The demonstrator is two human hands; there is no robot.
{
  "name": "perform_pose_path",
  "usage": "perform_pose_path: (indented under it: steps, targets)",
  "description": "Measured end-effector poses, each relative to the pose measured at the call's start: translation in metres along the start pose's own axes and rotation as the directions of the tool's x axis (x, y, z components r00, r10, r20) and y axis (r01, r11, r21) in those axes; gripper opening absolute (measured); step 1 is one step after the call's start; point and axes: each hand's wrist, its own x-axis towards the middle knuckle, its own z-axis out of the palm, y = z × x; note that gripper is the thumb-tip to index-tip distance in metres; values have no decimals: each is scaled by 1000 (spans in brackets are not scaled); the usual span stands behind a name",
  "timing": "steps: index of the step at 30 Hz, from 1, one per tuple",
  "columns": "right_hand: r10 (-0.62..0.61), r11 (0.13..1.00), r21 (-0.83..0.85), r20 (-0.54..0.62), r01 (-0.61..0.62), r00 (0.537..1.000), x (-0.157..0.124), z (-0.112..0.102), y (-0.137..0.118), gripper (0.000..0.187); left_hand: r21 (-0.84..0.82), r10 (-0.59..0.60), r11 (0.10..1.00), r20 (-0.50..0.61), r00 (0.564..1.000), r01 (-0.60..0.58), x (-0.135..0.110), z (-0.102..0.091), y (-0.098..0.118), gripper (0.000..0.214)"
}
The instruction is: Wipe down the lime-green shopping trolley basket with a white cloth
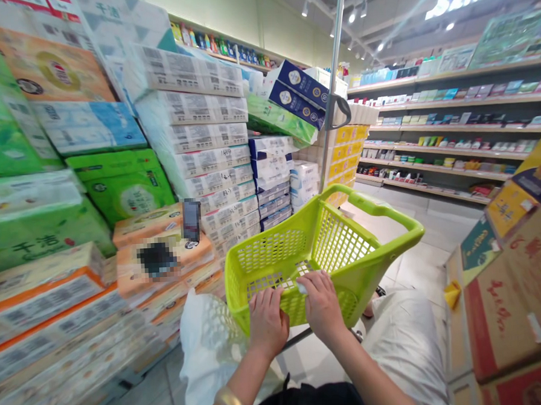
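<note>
Forearms (245, 370) extend to the near side of the cart (369, 276). A gold bracelet (231, 404) encircles the left one; dark clothing (308, 400) lies between them. White trousers (404, 328) show at both ends of the cart's near side.

The cart is lime green with perforated walls and stands directly before the person. Its handle (375, 206) projects at the right end.

Left hand (268, 320): closed over the cart's near rim, fingers bent inward. Right hand (322, 302): closed over the same rim, just beside the left. A small white item (302, 286) shows at its fingers; its type cannot be determined.

Left of the cart: orange packs (203, 253) carrying two pixelated objects, with green packs (131, 188) above. Behind the cart: a tall stack of white packs (215, 139), blue packs (298, 89) lying tilted, and an upright metal pole (335, 54). Beyond, to the right: stocked shelves (451, 105). Right of the cart: cardboard boxes (498, 311), stacked.
</note>
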Motion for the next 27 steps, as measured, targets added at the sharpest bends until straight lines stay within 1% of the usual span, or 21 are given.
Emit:
perform_pose_path:
  steps: [2, 6, 8, 10, 12, 14, 16, 19, 21, 23, 27]
  targets:
    - [17, 1000, -11, -11, -18, 1000, 2, -5, 6, 42, -6, -2, 1000, 4, 1000, 2, 0, -1, 0, 42]
    - [143, 982, -106, -125, -157, 982, 9, -25, 32, 37, 13, -8, 1000, 0, 1000, 8, -1, -1, 2, 42]
    - [168, 975, -118, -147, -186, 975, 9, -26, 33, 37, 24, -12, 1000, -7, 1000, 12, -1, -1, 2, 42]
    - [142, 983, -97, -116, -153, 983, 7, -19, 23, 39, 24, -16, 1000, -6, 1000, 16, 0, 0, 3, 42]
    - [74, 996, -53, -49, -76, 996, 3, -10, 10, 41, 15, -15, 1000, 6, 1000, 15, 0, 0, 2, 43]
    - [15, 1000, -16, -1, -15, 1000, 1, -4, 3, 42, 4, -10, 1000, 19, 1000, 10, -1, 0, 1, 43]
    - [25, 999, -28, -17, -25, 1000, 3, -7, 9, 41, -1, -4, 1000, 23, 1000, 4, -1, 1, 0, 43]
    - [115, 987, -103, -99, -125, 988, 8, -20, 28, 37, -1, -6, 1000, 17, 1000, 6, -2, 1, 1, 42]
    - [155, 976, -129, -132, -172, 979, 10, -25, 35, 35, 5, -18, 1000, 10, 1000, 18, -2, 1, 3, 41]
    - [153, 978, -120, -124, -168, 980, 9, -23, 30, 36, 12, -26, 1000, 3, 1000, 26, -2, 1, 4, 41]
    - [47, 998, -32, -24, -48, 999, 2, -5, 5, 42, 6, -21, 1000, 9, 1000, 21, -1, 0, 3, 41]
